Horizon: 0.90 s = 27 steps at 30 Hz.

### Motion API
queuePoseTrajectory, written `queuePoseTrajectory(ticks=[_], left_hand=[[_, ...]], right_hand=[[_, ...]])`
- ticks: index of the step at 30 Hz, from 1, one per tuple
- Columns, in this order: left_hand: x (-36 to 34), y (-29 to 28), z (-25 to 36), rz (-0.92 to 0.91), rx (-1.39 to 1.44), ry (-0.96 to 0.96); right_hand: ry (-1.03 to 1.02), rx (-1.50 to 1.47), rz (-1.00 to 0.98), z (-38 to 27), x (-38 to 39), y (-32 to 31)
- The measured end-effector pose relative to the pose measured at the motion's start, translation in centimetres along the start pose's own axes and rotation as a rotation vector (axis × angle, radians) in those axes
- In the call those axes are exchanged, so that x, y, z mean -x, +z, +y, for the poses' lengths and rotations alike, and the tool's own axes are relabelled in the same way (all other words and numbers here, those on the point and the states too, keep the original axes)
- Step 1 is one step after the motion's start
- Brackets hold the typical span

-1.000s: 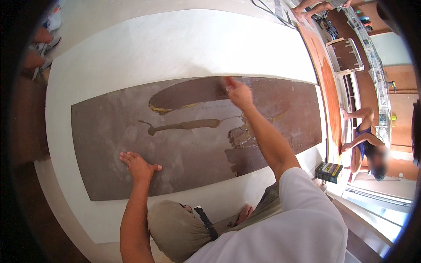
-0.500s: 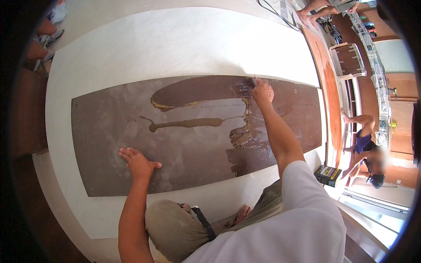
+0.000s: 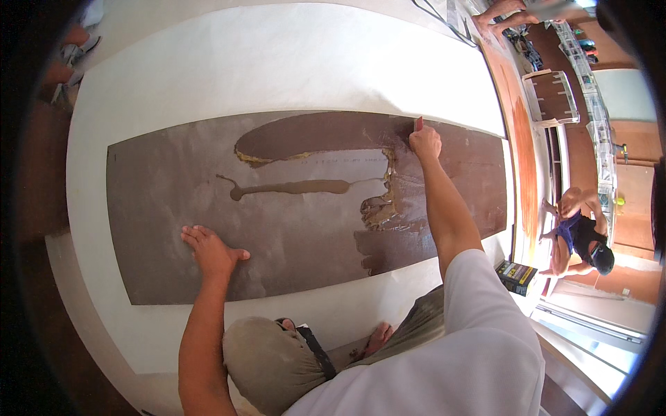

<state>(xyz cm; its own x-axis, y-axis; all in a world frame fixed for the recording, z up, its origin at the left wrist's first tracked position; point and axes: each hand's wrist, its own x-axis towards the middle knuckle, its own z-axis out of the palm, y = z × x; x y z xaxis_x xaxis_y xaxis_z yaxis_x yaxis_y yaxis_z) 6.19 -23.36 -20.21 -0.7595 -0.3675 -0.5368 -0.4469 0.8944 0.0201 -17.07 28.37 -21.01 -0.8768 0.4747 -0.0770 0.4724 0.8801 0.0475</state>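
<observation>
A long dark grey-brown panel [image 3: 173, 173] lies on a larger white sheet [image 3: 277, 62]. My left hand [image 3: 212, 254] rests flat on its left part, fingers spread. At the panel's far edge, right of the middle, my right hand [image 3: 425, 143] is closed on a small reddish spreader [image 3: 418, 124], mostly hidden by the fingers. Glossy brown glue [image 3: 416, 194] coats the right part of the panel, and a coated strip [image 3: 312, 132] runs left along the far edge. A thick line of glue [image 3: 291, 187] crosses the middle; a wet lump [image 3: 378, 210] sits at the coating's left border.
A black and yellow can [image 3: 517, 276] stands at the right, beside the white sheet. An orange-brown board [image 3: 524, 159] lies past the sheet's right edge. Another person [image 3: 583, 229] crouches at the right; other people's legs [image 3: 503, 17] show at the top right and top left.
My right hand has moved a little to the right along the far edge, and the glossy lump there is smoothed out. My left hand stays on the panel. The person at the right has shifted.
</observation>
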Motion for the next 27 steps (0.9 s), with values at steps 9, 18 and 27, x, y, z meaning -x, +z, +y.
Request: queuePoseTrajectory(ticks=[9,18,27], left_hand=[[0.4,-0.9,-0.1,-0.057,0.022,-0.073],[0.4,-1.4,0.9,-0.075,0.005,-0.097],[0.4,-1.2,0.4,-0.056,-0.002,-0.071]], right_hand=[[-0.300,0.013,-0.124,-4.0,2.6,-0.7],[-0.276,-0.004,-0.116,-3.8,0.7,-0.1],[-0.327,-0.028,-0.053,-6.6,1.1,-0.8]])
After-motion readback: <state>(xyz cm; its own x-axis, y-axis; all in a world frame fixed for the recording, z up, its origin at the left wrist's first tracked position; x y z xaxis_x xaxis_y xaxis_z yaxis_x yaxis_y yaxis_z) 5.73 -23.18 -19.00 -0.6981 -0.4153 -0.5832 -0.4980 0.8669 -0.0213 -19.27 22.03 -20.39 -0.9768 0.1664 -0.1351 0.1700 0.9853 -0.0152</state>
